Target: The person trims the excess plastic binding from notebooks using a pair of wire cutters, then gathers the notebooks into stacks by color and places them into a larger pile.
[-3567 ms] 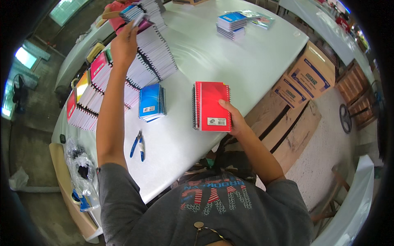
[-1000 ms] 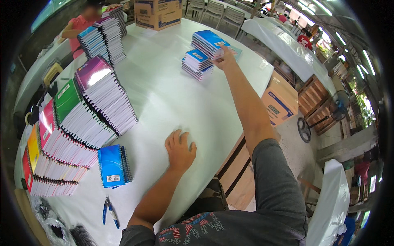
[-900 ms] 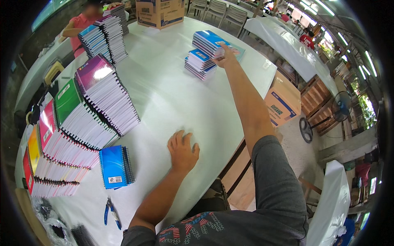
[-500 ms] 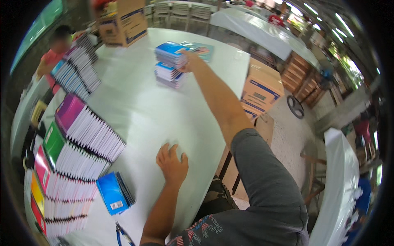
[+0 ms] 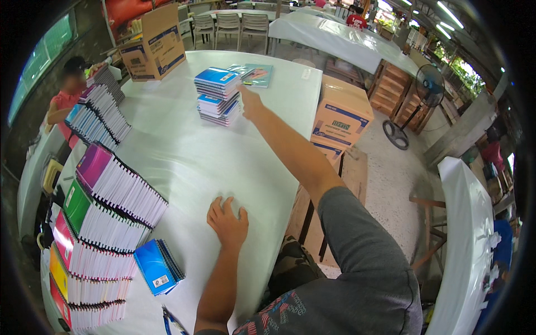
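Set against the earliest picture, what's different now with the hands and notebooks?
The right hand no longer holds the red-covered bundle; it has reached out to the far blue-topped stack, which is now taller. Whether it touches the stack is unclear. The left hand has come back from the notebook rows and is empty over the table. The rows, near blue notebooks and blue-handled pliers stayed put.

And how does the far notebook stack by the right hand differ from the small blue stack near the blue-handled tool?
The far stack is taller than the near stack. The far stack has the right hand beside it; the near stack lies by the long rows of notebooks.

Both have blue covers on top and spiral bindings, and rest on the white table.
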Action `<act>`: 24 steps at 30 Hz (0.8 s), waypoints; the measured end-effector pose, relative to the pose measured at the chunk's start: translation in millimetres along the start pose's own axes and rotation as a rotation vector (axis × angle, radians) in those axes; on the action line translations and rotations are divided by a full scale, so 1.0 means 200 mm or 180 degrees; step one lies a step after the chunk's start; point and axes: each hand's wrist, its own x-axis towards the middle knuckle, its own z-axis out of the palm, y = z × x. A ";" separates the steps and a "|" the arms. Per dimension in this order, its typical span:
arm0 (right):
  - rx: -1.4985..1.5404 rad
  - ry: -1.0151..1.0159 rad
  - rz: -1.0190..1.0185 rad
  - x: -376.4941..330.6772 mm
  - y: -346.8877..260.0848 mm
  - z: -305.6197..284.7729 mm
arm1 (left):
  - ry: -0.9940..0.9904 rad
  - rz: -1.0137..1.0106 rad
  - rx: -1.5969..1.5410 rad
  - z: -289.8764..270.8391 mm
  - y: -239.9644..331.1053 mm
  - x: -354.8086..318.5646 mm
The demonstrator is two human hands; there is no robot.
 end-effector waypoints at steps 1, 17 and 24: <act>-0.0154 -0.0056 -0.0009 -0.04 0.06 -0.06 | -0.0009 0.0027 -0.0017 0.01 0.01 0.00; -0.0502 -0.1881 -0.0277 -1.44 0.91 -0.51 | 0.0789 0.0408 0.0323 -0.89 -0.14 -0.21; -0.0961 -0.2063 -0.0752 -1.60 1.06 -0.43 | 0.0049 -0.0673 0.0634 -1.28 -0.45 -0.39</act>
